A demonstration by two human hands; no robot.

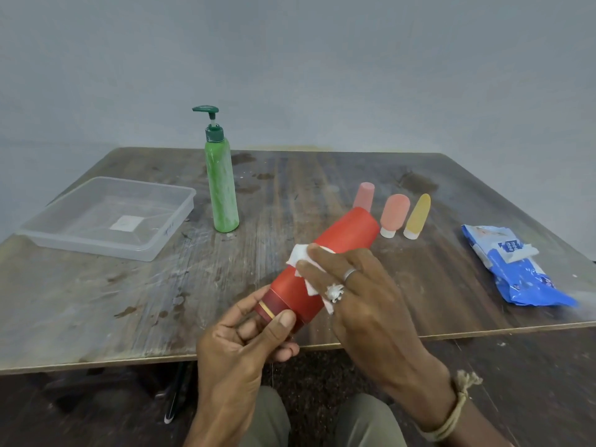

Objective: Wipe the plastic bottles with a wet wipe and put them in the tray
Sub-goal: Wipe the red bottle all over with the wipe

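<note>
1. The red bottle (335,250) was held in the air above the near edge of the surface (96,301), just in front of the person.
2. Its long axis was tilted and ran from lower left to upper right. The dark cap end with a gold band was pointed down towards the person, and the flat base was pointed up and away to the right.
3. The cap end was gripped by the left hand (238,350), with the thumb and fingers (283,321) curled round it.
4. A white wet wipe (300,254) was pressed against the middle of the bottle's body by the right hand (364,298). Its fingers (325,253) were laid nearly straight across the bottle, over the wipe. The right thumb was hidden.
5. The clear plastic tray (167,240) was set on the left of the surface, well apart from the red bottle. Only a small white square was seen at its middle.
6. A tall green pump bottle (222,188) was stood upright just right of the tray.
7. Three small bottles were stood in a row beyond the red bottle: a pink one (365,195) partly hidden behind it, a salmon one (394,214) and a yellow one (418,216), the last two on white caps.
8. A blue wipes pack (522,279) was laid flat at the right edge.
</note>
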